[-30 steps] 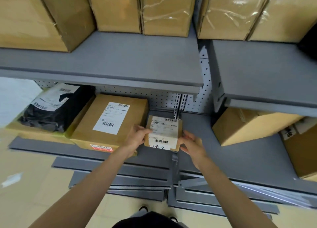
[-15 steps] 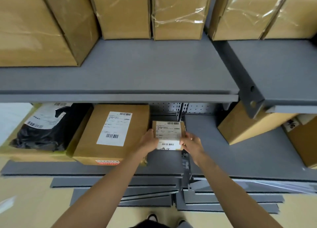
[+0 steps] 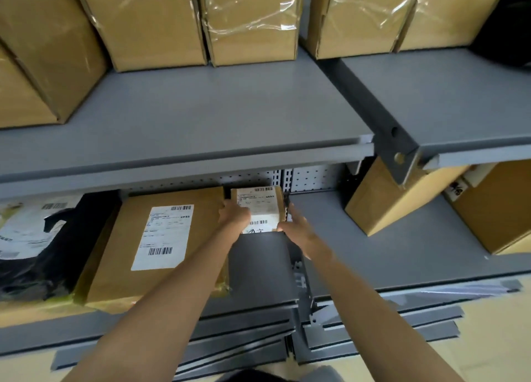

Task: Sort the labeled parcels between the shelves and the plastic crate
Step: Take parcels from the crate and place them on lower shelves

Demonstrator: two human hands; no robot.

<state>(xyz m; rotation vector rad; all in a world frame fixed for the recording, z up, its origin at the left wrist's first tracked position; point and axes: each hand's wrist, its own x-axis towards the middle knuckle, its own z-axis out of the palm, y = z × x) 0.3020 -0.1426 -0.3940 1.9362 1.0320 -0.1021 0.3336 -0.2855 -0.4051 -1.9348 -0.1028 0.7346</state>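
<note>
you're seating the small parcel (image 3: 260, 209) on the lower shelf (image 3: 373, 255); both hands' fingers clamp its sides; next, let go, large box (image 3: 161, 246) just left of them.

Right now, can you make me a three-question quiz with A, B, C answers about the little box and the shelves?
1. Where is the small labeled parcel?
A. on the top shelf
B. on the lower shelf, right of the big flat labeled box
C. on the floor

2. What colour are the shelves?
A. grey
B. red
C. white

3. How is the small parcel held?
A. by no hands
B. by one hand only
C. between the left hand and the right hand

Answers: 1 B, it sits beside the flat box under the upper shelf. 2 A, both boards are grey. 3 C, one hand is on each side of it.
</note>
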